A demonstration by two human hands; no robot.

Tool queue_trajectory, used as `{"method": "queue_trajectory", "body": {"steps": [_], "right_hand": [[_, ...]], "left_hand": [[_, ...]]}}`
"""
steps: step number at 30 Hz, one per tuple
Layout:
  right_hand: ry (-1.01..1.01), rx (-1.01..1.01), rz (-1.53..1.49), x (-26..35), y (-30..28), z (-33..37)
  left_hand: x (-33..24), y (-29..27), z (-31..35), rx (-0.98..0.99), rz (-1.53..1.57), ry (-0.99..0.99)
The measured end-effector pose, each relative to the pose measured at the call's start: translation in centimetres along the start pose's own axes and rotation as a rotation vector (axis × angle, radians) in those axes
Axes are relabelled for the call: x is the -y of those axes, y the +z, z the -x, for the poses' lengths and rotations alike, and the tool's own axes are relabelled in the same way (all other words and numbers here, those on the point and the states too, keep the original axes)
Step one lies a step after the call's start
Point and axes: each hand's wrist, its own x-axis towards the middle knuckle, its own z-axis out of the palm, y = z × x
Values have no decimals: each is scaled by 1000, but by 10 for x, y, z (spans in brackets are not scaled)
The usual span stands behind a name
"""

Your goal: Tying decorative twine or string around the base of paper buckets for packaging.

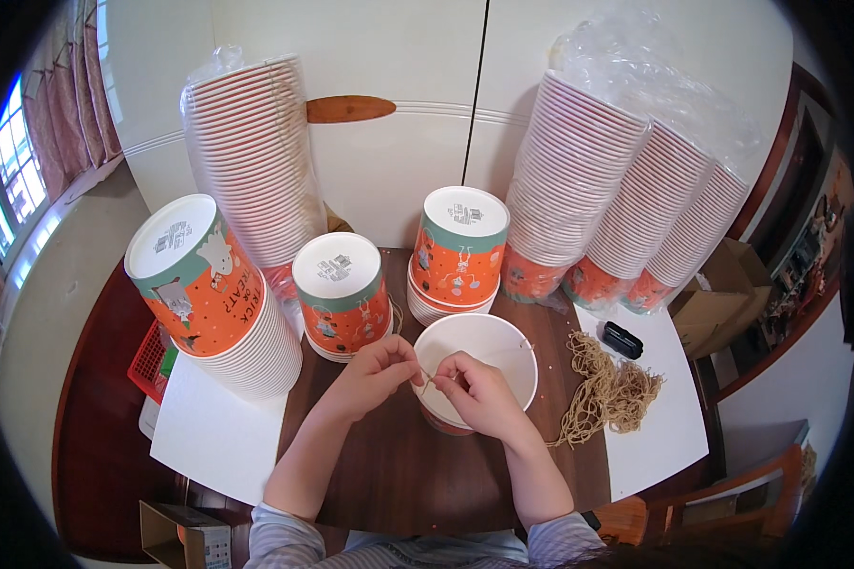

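My left hand [380, 376] and my right hand [480, 391] meet over the near-left rim of an upright paper bucket [491, 339], white inside. Both pinch a short bit of tan twine [428, 381] between thumb and fingertips, the left from one side and the right from the other. How the twine runs within the fingers is hidden. Just beyond my left hand, an orange and green paper bucket [340, 275] stands upside down on others. Another short upside-down stack of buckets [461, 248] rises behind the upright one.
A taller bucket stack [213, 299] leans at the left. Plastic-wrapped stacks stand at the back left [256, 161] and back right [579, 171]. Right of the upright bucket lies a tangled twine heap [603, 389], with a black case [622, 339] beside it. Cardboard boxes [731, 294] sit further right.
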Motion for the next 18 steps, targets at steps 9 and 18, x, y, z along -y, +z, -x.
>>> {"method": "queue_trajectory", "body": {"steps": [9, 18], "right_hand": [[-28, -22, 3, -3, 0, -1], [-10, -2, 2, -2, -1, -1]], "left_hand": [[6, 1, 1, 24, -199, 45], [6, 5, 0, -41, -300, 86]]}}
